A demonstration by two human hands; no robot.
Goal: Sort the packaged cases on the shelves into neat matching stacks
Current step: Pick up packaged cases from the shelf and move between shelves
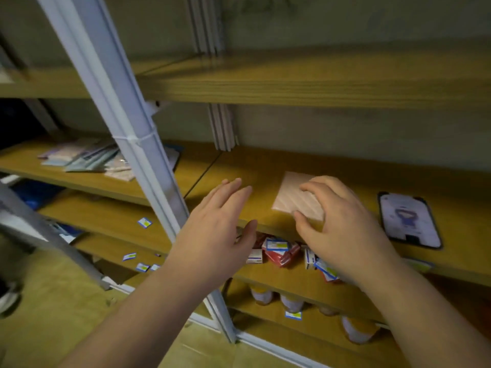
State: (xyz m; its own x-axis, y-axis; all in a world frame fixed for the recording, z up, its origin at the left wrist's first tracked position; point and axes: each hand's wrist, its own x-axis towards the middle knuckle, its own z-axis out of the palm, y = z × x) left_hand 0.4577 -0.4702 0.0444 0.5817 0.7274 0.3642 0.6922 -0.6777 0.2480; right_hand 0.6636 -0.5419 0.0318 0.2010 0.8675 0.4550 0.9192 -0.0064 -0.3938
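The right hand [342, 221] is laid on the pink case [295, 200], which lies flat near the front edge of the middle shelf [265, 166]; its fingers are curled over the right part, thumb at the near edge, though a firm pinch cannot be confirmed. The left hand [220, 227] is held just beside it, fingers straight, gripping nothing. The case is judged light, thin and fairly stiff, its wrap probably slippery; the edges would best be pinched. A pale pink square with diagonal ribs is seen. Farther left, a loose pile [87, 158] of similar flat packs awaits matching.
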